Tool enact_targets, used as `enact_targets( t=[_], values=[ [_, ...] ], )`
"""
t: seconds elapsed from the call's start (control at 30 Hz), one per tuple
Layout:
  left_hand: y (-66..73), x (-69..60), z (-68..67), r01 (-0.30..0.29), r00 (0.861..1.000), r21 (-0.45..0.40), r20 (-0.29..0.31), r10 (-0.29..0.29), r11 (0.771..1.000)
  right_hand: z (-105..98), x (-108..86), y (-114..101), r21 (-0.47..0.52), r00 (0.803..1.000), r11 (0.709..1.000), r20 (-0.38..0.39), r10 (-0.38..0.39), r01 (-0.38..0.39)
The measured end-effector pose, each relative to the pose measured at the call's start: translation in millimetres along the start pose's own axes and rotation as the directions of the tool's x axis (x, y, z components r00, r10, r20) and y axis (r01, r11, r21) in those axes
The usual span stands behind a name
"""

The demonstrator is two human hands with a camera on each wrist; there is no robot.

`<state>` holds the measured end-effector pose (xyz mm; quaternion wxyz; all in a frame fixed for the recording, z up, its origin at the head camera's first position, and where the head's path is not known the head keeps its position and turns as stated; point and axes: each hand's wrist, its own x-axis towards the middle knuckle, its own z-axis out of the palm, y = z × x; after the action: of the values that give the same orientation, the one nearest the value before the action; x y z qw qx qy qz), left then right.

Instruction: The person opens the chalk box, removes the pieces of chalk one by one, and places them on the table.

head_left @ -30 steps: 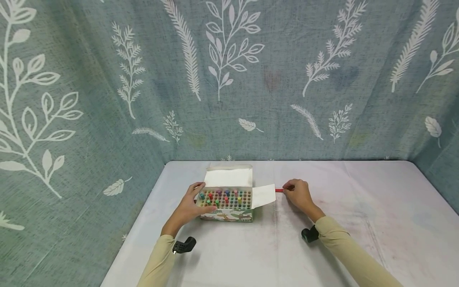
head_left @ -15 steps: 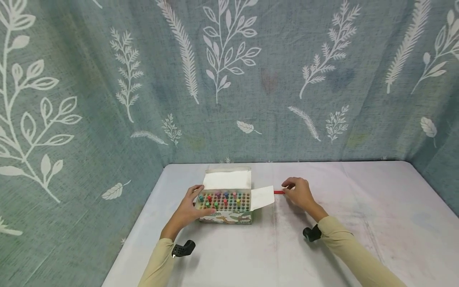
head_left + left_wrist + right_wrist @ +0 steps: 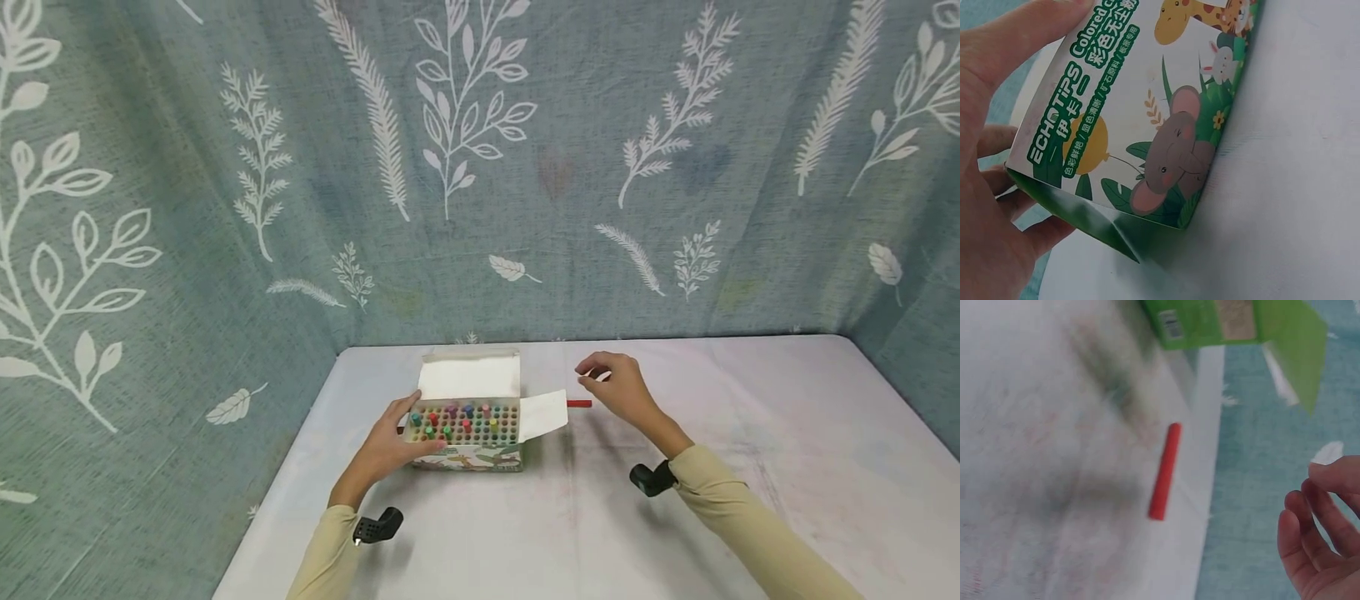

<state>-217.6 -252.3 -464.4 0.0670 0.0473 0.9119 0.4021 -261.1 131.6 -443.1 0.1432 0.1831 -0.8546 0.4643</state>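
Note:
An open box (image 3: 468, 457) of coloured sticks stands on the table, its holed insert (image 3: 487, 433) holding several sticks with coloured tops. My left hand (image 3: 384, 450) grips the box's left end, thumb on the front edge; in the left wrist view the thumb of that hand (image 3: 991, 81) lies on the printed front (image 3: 1166, 125). A red stick (image 3: 580, 404) lies on the table just right of the side flap (image 3: 543, 415). Above and right of it my right hand (image 3: 624, 392) is raised, fingers loosely bent and holding nothing. The right wrist view shows the red stick (image 3: 1165, 475) apart from that hand (image 3: 1329, 531).
The box's back lid (image 3: 469, 377) stands raised at the rear, and the side flap sticks out to the right. A patterned curtain (image 3: 450, 275) hangs behind the white table (image 3: 525, 542). A black wrist camera (image 3: 378, 526) is strapped to each arm.
My right hand has let go of the red stick and lifted up and slightly left. The stick stays lying by the flap. My left hand keeps its grip on the box.

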Motion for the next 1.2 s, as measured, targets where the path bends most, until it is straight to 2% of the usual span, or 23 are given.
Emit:
enact_targets(
  t=[0.2, 0.43, 0.67, 0.97, 1.2],
  values=[
    [0.5, -0.1, -4.1, -0.001, 1.0, 0.001, 0.004, 0.001, 1.0, -2.2, 5.0, -16.5, 0.028, 0.999, 0.999, -0.003, -0.046, 0.046],
    [-3.0, -1.4, -8.1, -0.006, 1.0, -0.018, 0.005, 0.006, 1.0, -1.0, 8.1, -33.4, 0.038, 0.999, 0.999, 0.034, -0.041, 0.039],
    [-3.1, -1.2, -10.8, -0.008, 1.0, -0.036, 0.015, 0.008, 0.999, 1.8, 7.7, -51.0, 0.073, 0.993, 0.994, 0.087, -0.083, 0.077],
    [-5.9, -0.5, -12.1, -0.009, 1.0, -0.056, 0.023, 0.011, 0.998, 11.4, 8.7, -72.0, 0.093, 0.977, 0.988, 0.162, -0.141, 0.127],
    [-8.6, 0.6, -13.1, -0.016, 0.999, -0.074, 0.029, 0.018, 0.997, 23.9, 8.6, -80.0, 0.084, 0.951, 0.978, 0.232, -0.204, 0.19]
  ],
)
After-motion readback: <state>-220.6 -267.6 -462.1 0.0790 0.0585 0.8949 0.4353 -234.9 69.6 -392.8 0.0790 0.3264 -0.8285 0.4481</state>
